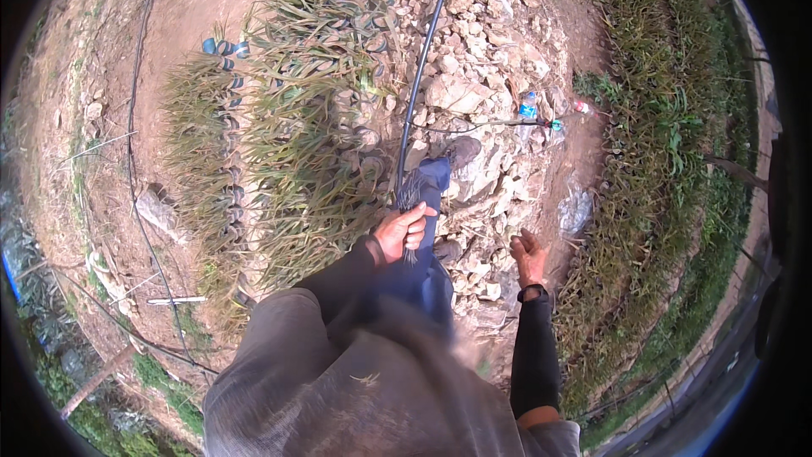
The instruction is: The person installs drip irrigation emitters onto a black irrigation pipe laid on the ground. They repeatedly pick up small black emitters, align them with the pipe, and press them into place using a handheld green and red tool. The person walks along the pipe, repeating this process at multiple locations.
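Observation:
My left hand [401,234] is closed around a bundle of thin grey wire-like strands [410,193], in front of my blue trousers [434,190]. The strands stick out above and below the fingers. Off to the right, my right hand [529,261] hangs over the rocky ground with its fingers slightly bent and apart, and nothing shows in it. A dark band circles that wrist. Dark sleeves cover both forearms.
Pale broken stones [461,93] lie under my shoes [463,151]. A black hose [427,42] runs ahead from near my left hand. Rows of potted long-leaved plants [313,118] stand left; more plants [655,161] grow right. Plastic bottles [528,107] and a clear plastic bag [575,210] lie on the ground.

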A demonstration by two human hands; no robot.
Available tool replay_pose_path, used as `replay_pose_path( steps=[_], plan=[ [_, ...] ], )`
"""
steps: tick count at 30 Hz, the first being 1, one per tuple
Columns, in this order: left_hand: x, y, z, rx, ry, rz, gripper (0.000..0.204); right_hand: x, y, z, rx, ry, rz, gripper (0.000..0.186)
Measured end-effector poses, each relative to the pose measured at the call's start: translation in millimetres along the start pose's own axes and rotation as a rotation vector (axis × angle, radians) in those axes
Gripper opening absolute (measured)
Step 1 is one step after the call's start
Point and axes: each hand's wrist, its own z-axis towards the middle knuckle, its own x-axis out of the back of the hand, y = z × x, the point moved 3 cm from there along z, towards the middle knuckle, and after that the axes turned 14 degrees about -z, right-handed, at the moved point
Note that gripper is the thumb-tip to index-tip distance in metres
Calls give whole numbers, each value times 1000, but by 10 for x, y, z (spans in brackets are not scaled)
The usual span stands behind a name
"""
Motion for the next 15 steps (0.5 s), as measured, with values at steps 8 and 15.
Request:
replay_pose_path(
  steps=[8,15],
  plan=[
    [268,-1067,-789,131,-77,216,34,-114,1330,-1271,-106,-5,3,54],
    [663,-545,-1196,-220,-137,-24,35,-75,1750,-1880,-54,24,-109,55]
  ],
)
